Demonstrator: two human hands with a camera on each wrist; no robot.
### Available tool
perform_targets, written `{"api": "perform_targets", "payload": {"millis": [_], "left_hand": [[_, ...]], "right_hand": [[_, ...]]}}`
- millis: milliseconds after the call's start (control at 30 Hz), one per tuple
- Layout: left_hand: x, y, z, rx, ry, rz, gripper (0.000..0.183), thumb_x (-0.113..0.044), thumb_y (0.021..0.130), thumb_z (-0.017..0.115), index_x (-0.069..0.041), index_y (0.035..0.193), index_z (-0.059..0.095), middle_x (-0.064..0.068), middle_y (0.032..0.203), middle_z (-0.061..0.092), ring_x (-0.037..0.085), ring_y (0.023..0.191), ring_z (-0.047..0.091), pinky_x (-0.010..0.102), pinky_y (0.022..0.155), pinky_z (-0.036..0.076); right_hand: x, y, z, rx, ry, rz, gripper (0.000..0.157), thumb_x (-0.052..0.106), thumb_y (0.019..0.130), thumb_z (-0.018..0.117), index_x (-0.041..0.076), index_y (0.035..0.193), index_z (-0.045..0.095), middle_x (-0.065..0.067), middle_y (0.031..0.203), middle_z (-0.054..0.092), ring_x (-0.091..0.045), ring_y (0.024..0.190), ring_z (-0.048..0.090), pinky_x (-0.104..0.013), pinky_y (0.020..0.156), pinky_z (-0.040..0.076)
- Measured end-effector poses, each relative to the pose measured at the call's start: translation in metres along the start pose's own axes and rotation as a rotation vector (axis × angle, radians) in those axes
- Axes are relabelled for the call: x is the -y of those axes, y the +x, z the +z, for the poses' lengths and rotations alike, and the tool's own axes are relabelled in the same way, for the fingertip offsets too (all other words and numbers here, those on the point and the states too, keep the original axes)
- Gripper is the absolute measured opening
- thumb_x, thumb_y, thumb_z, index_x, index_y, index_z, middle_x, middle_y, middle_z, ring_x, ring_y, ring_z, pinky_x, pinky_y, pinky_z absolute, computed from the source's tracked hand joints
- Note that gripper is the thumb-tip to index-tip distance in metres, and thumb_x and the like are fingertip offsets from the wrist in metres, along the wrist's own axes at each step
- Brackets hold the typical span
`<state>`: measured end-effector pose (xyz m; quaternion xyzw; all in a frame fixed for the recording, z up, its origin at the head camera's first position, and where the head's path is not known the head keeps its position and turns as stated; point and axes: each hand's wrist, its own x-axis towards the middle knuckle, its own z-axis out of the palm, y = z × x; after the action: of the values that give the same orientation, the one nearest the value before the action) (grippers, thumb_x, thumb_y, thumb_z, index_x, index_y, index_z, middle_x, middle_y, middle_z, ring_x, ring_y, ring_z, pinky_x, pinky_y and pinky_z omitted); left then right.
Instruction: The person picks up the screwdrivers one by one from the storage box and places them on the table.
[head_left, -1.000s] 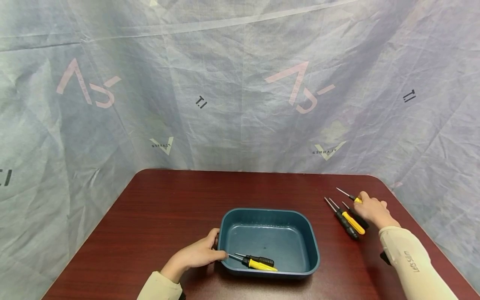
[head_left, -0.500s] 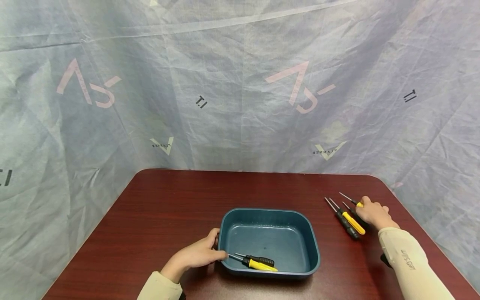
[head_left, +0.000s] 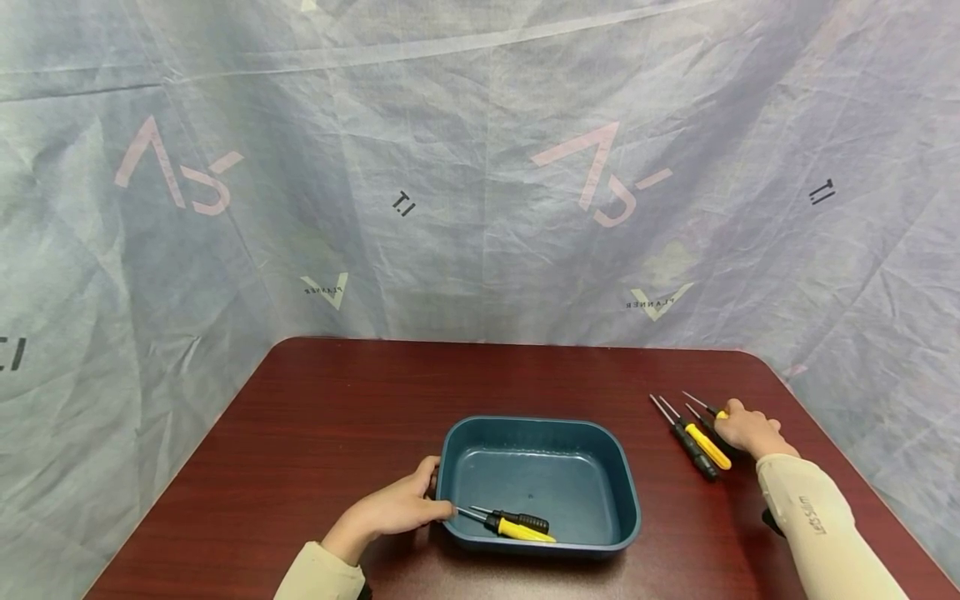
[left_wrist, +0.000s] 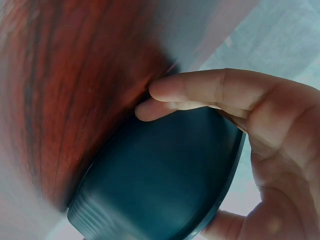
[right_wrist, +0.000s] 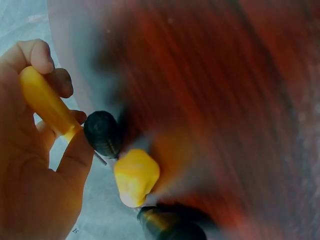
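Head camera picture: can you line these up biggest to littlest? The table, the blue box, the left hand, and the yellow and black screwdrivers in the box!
1. Table
2. Blue box
3. Left hand
4. Yellow screwdriver and black screwdriver: they look too alike to rank surely.

The blue bin (head_left: pixel 540 479) looks like smooth plastic, faintly glossy inside. The screwdrivers' yellow handles (head_left: pixel 708 447) look like smooth, shiny plastic; the black handles (head_left: pixel 536 523) look like plastic too, one visibly ribbed. Their shafts (head_left: pixel 662 409) are bright metal. The worktop (head_left: pixel 337 400) shows polished reddish wood grain; the backdrop (head_left: pixel 480 167) looks like matt, creased cloth, the sleeves (head_left: pixel 813 517) matt fabric.
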<state>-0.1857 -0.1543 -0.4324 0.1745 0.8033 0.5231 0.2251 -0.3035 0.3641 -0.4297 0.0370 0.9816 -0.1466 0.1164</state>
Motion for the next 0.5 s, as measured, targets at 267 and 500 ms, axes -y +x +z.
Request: {"api": "perform_targets", "payload": {"millis": [267, 500], "left_hand": [[-0.0012, -0.0003, -0.0004, 0.004, -0.013, -0.009, 0.067, -0.018, 0.077, 0.061, 0.005, 0.129, 0.026, 0.014, 0.106, 0.053, 0.018, 0.075, 0.053, 0.032, 0.058, 0.041], [-0.003, -0.0008, -0.0005, 0.0, -0.005, -0.002, 0.068, -0.018, 0.077, 0.061, 0.005, 0.129, 0.026, 0.014, 0.106, 0.054, 0.018, 0.078, 0.053, 0.031, 0.059, 0.041]], "right_hand": [[-0.002, 0.0027, 0.0022, 0.007, -0.003, 0.006, 0.048, 0.021, 0.083, 0.039, -0.017, 0.113, 0.032, -0.043, 0.105, 0.041, -0.056, 0.087, 0.038, -0.056, 0.075, 0.027], [-0.0016, 0.005, 0.0018, 0.037, -0.008, 0.013, 0.052, 0.02, 0.084, 0.037, -0.02, 0.116, 0.029, -0.045, 0.11, 0.039, -0.06, 0.096, 0.038, -0.061, 0.081, 0.028]]}}
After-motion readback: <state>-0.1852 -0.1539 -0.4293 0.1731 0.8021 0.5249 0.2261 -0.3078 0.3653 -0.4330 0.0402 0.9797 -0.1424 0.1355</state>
